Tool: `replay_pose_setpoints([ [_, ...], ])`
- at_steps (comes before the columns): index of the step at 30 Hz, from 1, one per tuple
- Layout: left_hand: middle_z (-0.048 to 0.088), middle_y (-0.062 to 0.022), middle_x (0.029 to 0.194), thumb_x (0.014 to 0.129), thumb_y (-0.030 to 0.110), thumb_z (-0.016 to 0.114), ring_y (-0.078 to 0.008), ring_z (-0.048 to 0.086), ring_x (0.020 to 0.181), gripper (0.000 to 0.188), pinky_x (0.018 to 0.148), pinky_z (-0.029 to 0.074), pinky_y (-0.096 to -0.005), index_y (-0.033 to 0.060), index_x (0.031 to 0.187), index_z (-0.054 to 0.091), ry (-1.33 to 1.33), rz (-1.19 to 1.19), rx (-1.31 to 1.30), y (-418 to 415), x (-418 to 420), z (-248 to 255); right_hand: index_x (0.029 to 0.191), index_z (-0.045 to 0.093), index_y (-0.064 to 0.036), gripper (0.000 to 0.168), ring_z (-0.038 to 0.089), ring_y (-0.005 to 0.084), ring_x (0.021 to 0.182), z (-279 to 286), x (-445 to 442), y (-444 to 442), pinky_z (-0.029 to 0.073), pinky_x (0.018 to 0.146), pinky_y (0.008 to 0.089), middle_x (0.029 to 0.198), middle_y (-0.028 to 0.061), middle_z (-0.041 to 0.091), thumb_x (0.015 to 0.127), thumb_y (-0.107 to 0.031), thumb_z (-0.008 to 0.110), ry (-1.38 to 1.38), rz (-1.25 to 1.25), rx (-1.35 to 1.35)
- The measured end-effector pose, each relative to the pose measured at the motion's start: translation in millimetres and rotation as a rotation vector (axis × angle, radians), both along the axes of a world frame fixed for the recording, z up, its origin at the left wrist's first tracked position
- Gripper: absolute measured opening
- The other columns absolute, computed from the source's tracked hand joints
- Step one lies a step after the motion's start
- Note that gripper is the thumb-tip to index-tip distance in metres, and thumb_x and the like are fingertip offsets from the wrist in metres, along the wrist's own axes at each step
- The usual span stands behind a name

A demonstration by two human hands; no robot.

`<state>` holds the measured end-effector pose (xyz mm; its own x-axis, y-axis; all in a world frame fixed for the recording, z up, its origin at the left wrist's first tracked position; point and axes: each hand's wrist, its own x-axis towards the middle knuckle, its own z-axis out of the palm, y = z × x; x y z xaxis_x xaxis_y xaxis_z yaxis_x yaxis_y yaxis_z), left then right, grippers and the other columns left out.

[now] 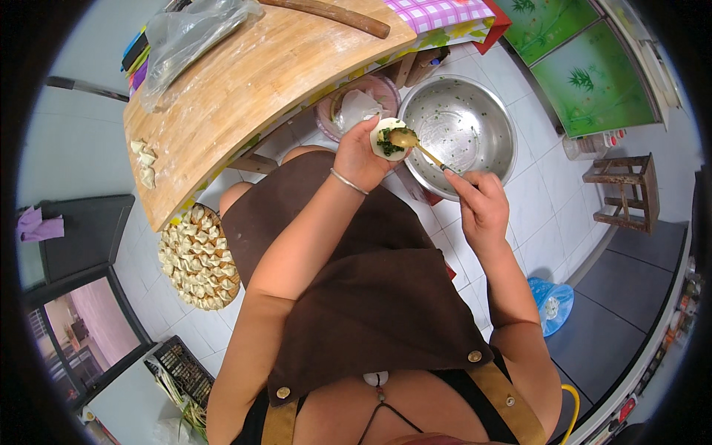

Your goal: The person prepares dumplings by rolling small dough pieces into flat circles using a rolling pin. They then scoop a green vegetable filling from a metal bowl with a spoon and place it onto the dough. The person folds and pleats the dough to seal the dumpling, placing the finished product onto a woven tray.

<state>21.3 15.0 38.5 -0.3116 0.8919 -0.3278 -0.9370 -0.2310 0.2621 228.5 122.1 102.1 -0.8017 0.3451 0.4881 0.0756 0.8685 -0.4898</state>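
A round dough wrapper point(376, 146) lies in my left hand point(359, 154), between the thumb and the other fingers. Chopped green filling point(387, 146) sits in the middle of the wrapper. My right hand point(483, 201) grips the dark handle of a gold-coloured spoon point(405, 138), whose bowl rests on or just above the filling. Below and to the right of the wrapper stands a large stainless steel bowl point(453, 136) with green bits stuck to its inner wall. At the left, a round woven tray point(221, 278) carries many folded dumplings point(197, 258).
A floured wooden board point(267, 72) bears a rolling pin point(334, 15), a clear plastic bag point(192, 47) and three dumplings point(146, 161). Under its edge is a pink basin point(392, 92). A wooden stool point(626, 192), a blue-bagged bin point(556, 303) and a black crate point(181, 372) stand around.
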Motion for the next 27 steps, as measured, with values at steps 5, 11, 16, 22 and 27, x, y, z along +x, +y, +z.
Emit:
replay_pose_setpoints([
  [5,0.064,-0.0148,0.105,0.087,0.016,0.055,-0.0273,0.062,0.102,0.027,0.089,0.05,-0.0414,-0.0013,0.108,0.057,0.074,-0.023,-0.005,0.6,5.1,-5.1,0.106,0.07,-0.012,0.049,0.055,0.0254,0.073,-6.7,2.4,0.8,0.046,0.064,0.0341,0.085,0.0082,0.06,0.064,0.01,0.061,0.037,-0.009,0.021],
  [11,0.063,-0.0177,0.107,0.083,0.006,0.059,-0.0282,0.062,0.102,0.033,0.093,0.05,-0.0393,-0.0065,0.113,0.053,0.147,-0.045,-0.009,4.2,12.1,-12.9,0.106,0.07,-0.014,0.046,0.055,0.024,0.073,-8.7,3.1,-1.8,0.046,0.062,0.0334,0.086,0.0061,0.061,0.066,0.006,0.063,0.019,0.014,0.084],
  [16,0.062,-0.0183,0.11,0.084,0.006,0.058,-0.0281,0.061,0.102,0.032,0.094,0.049,-0.0392,-0.0068,0.113,0.053,0.03,-0.033,-0.035,4.4,10.4,-23.3,0.104,0.071,-0.014,0.042,0.055,0.0233,0.072,-8.9,6.2,-3.0,0.046,0.061,0.0327,0.086,0.0057,0.062,0.067,0.005,0.065,0.05,0.012,0.132],
  [22,0.062,-0.0142,0.11,0.082,0.004,0.057,-0.0278,0.061,0.102,0.033,0.092,0.05,-0.0397,-0.002,0.114,0.053,-0.038,-0.02,-0.042,-2.2,5.9,-19.7,0.106,0.07,-0.01,0.031,0.056,0.0209,0.073,-14.3,17.8,-2.2,0.046,0.064,0.0302,0.084,0.0078,0.062,0.077,0.002,0.064,0.077,-0.062,-0.155],
  [27,0.062,-0.0145,0.11,0.084,0.002,0.059,-0.0253,0.061,0.102,0.032,0.091,0.05,-0.0379,-0.0018,0.114,0.053,0.11,-0.089,-0.006,-3.4,6.4,-8.1,0.111,0.068,-0.003,0.024,0.056,0.0136,0.077,-9.2,14.9,1.5,0.045,0.071,0.0248,0.089,0.0076,0.063,0.089,-0.003,0.059,0.015,-0.18,-0.681],
])
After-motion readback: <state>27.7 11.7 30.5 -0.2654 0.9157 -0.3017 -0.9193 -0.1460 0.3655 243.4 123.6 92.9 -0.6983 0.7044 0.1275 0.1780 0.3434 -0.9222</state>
